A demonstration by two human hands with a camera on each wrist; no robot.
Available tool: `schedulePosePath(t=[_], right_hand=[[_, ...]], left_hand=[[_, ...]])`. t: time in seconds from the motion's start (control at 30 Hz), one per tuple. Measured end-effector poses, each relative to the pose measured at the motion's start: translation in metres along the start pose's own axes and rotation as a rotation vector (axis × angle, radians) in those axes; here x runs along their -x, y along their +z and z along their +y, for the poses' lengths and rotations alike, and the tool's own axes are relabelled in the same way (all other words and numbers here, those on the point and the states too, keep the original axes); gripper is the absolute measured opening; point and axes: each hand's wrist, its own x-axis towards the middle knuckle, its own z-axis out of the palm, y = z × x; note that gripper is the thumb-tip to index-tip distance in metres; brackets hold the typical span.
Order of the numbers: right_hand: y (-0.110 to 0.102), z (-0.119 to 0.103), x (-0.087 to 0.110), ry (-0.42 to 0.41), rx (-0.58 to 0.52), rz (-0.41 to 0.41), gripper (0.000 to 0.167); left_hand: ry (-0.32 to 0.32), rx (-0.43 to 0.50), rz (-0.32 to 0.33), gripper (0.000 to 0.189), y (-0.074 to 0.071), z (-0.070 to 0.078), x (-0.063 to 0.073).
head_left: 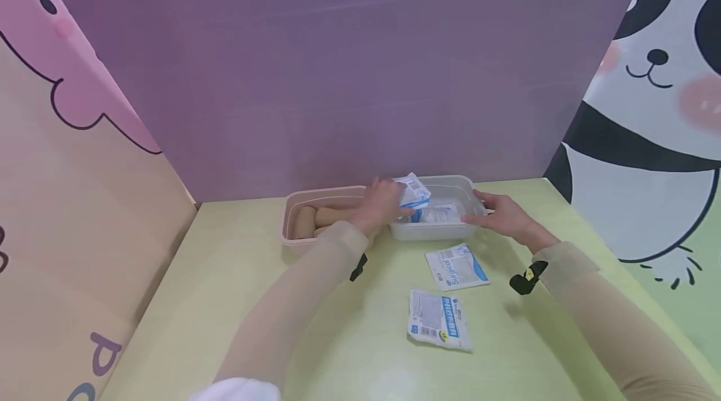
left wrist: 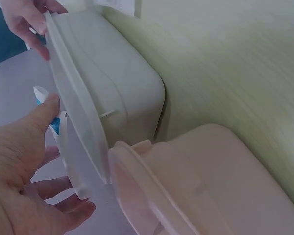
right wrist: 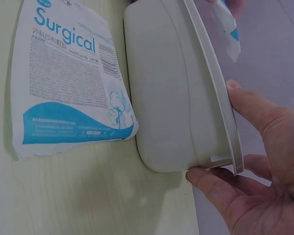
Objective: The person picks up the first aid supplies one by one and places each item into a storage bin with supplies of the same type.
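Observation:
Over the white plastic box (head_left: 434, 233), my left hand (head_left: 382, 206) pinches a white-and-blue gauze packet (head_left: 415, 193) between thumb and fingers. The left wrist view shows this packet (left wrist: 71, 159) nearly edge-on, beside the box's rim. My right hand (head_left: 503, 216) grips the right end of the box, with fingers (right wrist: 255, 107) at its rim and side. Inside the box lies another wrapped packet (head_left: 442, 213). Two gauze packets lie on the table before the box: one marked "Surgical" (head_left: 456, 268), and a nearer one (head_left: 439, 321) with a blue band.
To the left of the white box stands a pink box (head_left: 288, 216) holding several tan rolls (head_left: 305, 222). Both are near the back edge of the pale table (head_left: 236, 301). A purple panel (head_left: 360, 76) rises behind, and a panda-printed wall (head_left: 648, 213) stands at right.

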Motion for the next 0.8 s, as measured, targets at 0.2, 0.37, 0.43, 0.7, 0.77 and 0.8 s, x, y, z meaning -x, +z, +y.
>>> schedulePosePath(t=[0.2,0.37,0.43,0.7,0.77,0.8], right_hand=[[0.0,-0.002,0.0,0.003,0.005,0.004,0.106],[0.002,-0.002,0.001,-0.001,-0.007,-0.008,0.108],[0.003,-0.003,0.001,-0.001,-0.005,-0.008,0.106],[0.004,0.003,0.002,0.007,-0.015,0.0,0.107],[0.004,0.004,0.001,0.013,-0.017,0.005,0.109],[0.004,0.004,0.001,0.015,-0.015,0.006,0.11]], left_hand=[[0.003,-0.004,-0.009,0.067,0.008,0.001,-0.011],[-0.039,0.019,-0.024,0.065,0.013,0.0,-0.012],[-0.043,0.02,-0.023,0.065,0.014,-0.001,-0.012],[-0.034,0.055,0.004,0.068,0.021,0.005,-0.015],[-0.029,0.047,0.007,0.069,0.023,0.007,-0.018],[-0.026,0.043,0.014,0.07,0.023,0.007,-0.019]])
